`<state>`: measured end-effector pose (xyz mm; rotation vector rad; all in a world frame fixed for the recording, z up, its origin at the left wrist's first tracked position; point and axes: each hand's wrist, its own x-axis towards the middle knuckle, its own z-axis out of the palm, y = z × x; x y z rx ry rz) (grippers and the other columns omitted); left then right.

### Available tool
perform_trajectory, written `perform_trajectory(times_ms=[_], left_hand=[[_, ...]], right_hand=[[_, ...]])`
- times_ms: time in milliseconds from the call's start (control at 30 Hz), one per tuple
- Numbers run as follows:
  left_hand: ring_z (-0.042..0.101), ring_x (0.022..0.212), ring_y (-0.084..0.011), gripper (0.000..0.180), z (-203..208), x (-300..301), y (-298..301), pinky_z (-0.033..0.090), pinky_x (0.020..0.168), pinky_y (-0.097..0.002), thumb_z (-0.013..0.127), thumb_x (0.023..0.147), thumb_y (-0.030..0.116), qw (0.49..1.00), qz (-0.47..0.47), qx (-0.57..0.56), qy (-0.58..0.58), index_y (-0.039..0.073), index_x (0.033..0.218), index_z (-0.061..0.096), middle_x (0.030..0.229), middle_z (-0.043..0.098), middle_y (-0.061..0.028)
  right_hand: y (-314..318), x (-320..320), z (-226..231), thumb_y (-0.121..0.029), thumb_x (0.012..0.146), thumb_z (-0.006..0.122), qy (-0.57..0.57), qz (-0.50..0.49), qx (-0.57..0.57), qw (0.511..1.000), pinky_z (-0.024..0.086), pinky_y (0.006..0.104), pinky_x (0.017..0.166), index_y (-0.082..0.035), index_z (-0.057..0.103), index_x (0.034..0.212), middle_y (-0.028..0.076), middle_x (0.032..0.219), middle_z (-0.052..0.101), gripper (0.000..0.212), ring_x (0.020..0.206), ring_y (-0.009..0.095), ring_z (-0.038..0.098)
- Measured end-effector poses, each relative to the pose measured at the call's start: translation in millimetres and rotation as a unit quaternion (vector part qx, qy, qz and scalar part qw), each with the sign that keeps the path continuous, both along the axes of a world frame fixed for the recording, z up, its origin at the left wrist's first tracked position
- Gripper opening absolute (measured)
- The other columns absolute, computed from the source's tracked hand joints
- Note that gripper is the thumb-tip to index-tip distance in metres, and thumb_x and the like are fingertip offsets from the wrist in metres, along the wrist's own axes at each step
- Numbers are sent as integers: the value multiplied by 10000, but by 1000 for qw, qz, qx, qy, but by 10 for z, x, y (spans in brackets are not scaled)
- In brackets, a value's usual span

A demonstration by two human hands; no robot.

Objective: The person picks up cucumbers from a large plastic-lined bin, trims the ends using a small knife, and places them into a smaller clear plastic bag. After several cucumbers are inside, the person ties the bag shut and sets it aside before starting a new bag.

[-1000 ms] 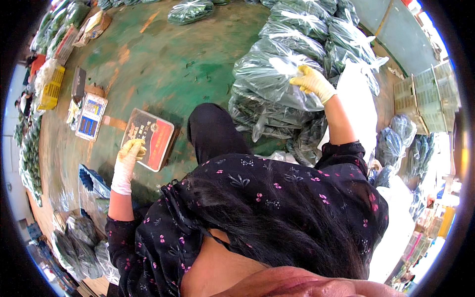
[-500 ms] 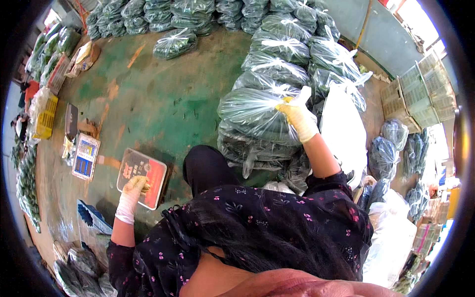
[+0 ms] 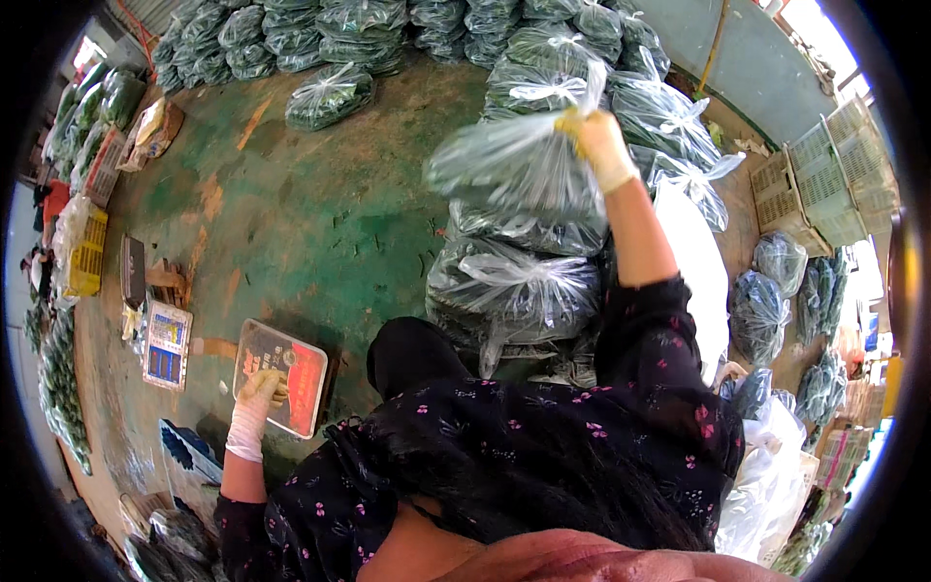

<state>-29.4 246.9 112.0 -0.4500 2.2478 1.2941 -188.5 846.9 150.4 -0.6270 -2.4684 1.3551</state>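
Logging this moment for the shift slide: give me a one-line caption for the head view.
Gloved right hand lifts a clear bag of greens above stacked bags; left hand rests on a red scale.

The floor (image 3: 291,213) was green with rust patches. At one o'clock the bag (image 3: 514,170) was clear over dark green. The sleeve (image 3: 645,339) was black, pink-flowered.

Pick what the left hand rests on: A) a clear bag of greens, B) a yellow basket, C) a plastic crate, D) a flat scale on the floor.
D: the gloved left hand lies on the flat scale on the green floor.
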Motion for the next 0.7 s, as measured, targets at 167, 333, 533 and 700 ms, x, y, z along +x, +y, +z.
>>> perform_trajectory(times_ms=[167,333,533,700], left_hand=[[574,653,-111,231,-99,-41,-79,469,616,-240,509,893,246,1000,23,19,-8,48,959,607,762,619,-42],[592,665,-125,255,-58,120,83,484,642,-255,530,885,275,996,73,28,-43,40,942,611,761,615,-45],[594,690,-131,278,79,84,174,481,661,-252,521,890,282,999,46,18,-16,39,988,612,778,622,-58],[589,716,-115,267,295,149,246,465,662,-235,514,892,283,999,27,-17,7,61,988,625,776,625,-48]], right_hand=[[934,-1155,511,-259,792,601,107,-173,257,945,487,355,739,-75,616,1073,175,923,654,337,827,268,633],[1519,-2067,1119,-63,779,521,336,-182,241,892,411,394,925,37,484,1215,304,1096,554,449,1047,413,533],[139,-1687,309,-41,771,484,415,7,301,859,443,385,870,20,590,1047,247,954,607,301,945,361,579],[-672,-1261,-438,-112,798,526,162,146,128,967,463,286,819,-89,547,1212,168,1043,633,416,904,234,623]])
